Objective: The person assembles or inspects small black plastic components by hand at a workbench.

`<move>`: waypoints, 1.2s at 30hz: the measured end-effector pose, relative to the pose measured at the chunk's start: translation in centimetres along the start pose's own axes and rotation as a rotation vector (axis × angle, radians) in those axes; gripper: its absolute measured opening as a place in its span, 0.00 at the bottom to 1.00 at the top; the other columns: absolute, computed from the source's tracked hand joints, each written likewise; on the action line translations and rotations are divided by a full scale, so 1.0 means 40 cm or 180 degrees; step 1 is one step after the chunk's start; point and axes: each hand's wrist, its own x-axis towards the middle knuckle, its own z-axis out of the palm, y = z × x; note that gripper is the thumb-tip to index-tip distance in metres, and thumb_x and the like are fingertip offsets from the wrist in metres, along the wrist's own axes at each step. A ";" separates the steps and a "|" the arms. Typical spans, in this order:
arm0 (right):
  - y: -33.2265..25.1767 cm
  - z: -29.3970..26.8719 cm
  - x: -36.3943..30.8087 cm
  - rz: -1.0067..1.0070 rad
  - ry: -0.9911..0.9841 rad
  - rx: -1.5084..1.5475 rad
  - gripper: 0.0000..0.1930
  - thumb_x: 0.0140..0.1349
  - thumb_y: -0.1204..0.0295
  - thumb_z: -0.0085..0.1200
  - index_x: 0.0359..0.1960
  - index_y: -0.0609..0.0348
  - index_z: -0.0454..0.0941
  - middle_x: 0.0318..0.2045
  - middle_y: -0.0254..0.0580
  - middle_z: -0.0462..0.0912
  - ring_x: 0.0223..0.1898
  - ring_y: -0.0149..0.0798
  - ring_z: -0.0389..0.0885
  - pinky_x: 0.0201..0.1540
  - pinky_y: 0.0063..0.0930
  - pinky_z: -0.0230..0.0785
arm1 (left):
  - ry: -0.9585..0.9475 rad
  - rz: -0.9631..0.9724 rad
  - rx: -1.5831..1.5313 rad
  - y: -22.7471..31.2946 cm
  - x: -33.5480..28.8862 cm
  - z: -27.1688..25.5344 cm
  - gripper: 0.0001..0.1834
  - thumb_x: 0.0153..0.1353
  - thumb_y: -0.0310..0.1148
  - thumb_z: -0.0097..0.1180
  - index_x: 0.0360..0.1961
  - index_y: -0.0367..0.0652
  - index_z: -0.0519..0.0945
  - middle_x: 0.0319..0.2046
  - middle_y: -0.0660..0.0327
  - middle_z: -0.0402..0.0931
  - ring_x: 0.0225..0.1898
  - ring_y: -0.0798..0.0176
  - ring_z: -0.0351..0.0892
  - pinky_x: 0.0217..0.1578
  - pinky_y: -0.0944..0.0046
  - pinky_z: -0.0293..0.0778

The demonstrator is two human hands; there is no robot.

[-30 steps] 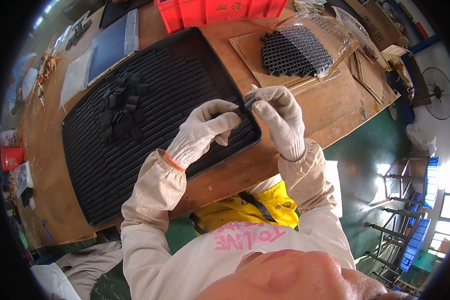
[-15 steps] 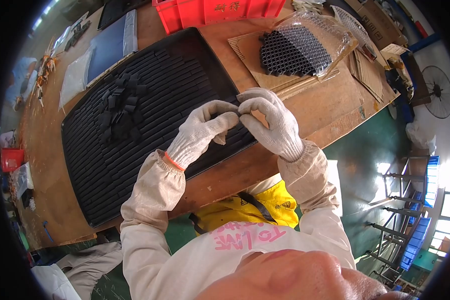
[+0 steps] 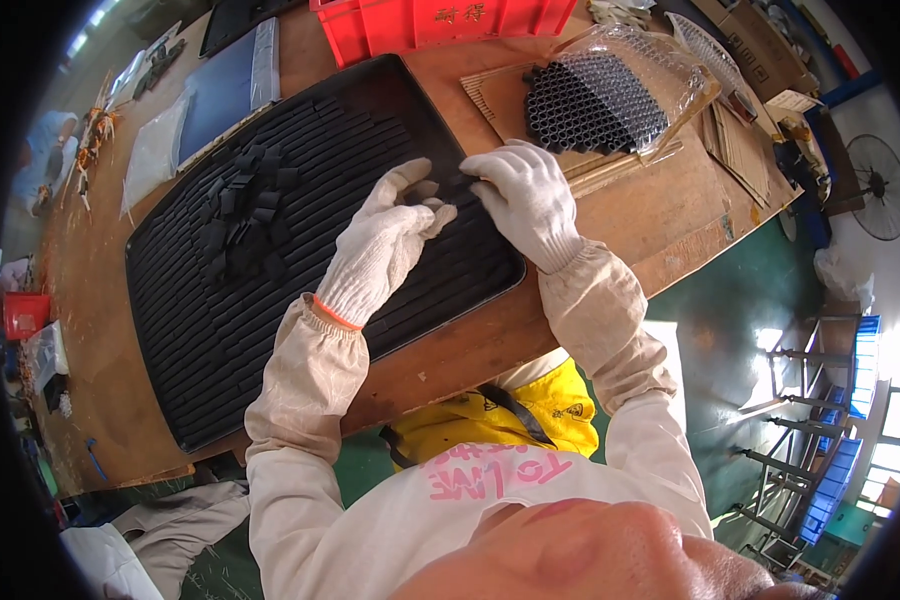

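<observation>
My left hand [image 3: 382, 245], in a white knit glove, hovers over the right part of a black tray [image 3: 440, 135], its thumb and fingers apart and nothing visible between them. Beside it, over the tray's right edge, my gloved right hand [image 3: 528, 205] has its fingers drawn together toward the thumb. Whatever may be at those fingertips is too small or dark to make out against the tray. Close rows of small black rectangular pieces [image 3: 340, 165] line much of the tray. A loose heap of the same black pieces [image 3: 245, 200] lies on top of the rows.
Behind the tray stands a red plastic crate [image 3: 390, 35]. At the right, black ring-shaped parts [image 3: 600, 105] in clear plastic rest on cardboard [image 3: 500, 125]. Blue film-wrapped sheets [image 3: 220, 95] lie left of the tray. Another person [image 3: 50, 150] is at the far left.
My hands were together at the fingertips and have parted. The left has opened and shifted slightly left; the right has moved a little up and left, its fingers now drawn together.
</observation>
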 end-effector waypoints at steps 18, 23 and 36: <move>0.165 -0.077 -0.050 0.0639 0.0296 -0.1012 0.06 0.57 0.69 0.64 0.37 0.49 0.85 0.40 0.35 0.86 0.47 0.45 0.83 0.53 0.43 0.72 | -0.0933 -0.0476 0.0141 0.022 -0.024 -0.010 0.10 0.74 0.27 0.54 0.52 0.39 0.80 0.45 0.57 0.82 0.35 0.72 0.84 0.42 0.73 0.86; 0.283 -0.106 -0.097 0.0680 0.0259 -0.1675 0.06 0.54 0.67 0.67 0.34 0.45 0.85 0.34 0.31 0.82 0.44 0.44 0.80 0.50 0.44 0.70 | -0.0463 -0.0307 0.0553 0.006 -0.034 0.036 0.12 0.72 0.27 0.56 0.54 0.41 0.80 0.45 0.61 0.81 0.37 0.75 0.82 0.38 0.75 0.84; 0.123 -0.108 -0.089 0.0969 0.0730 -0.0151 0.11 0.52 0.76 0.68 0.35 0.53 0.80 0.36 0.33 0.84 0.42 0.45 0.84 0.46 0.39 0.75 | -0.0437 -0.0538 0.0572 0.004 -0.028 0.018 0.14 0.73 0.33 0.58 0.55 0.40 0.80 0.37 0.66 0.79 0.31 0.77 0.81 0.35 0.76 0.83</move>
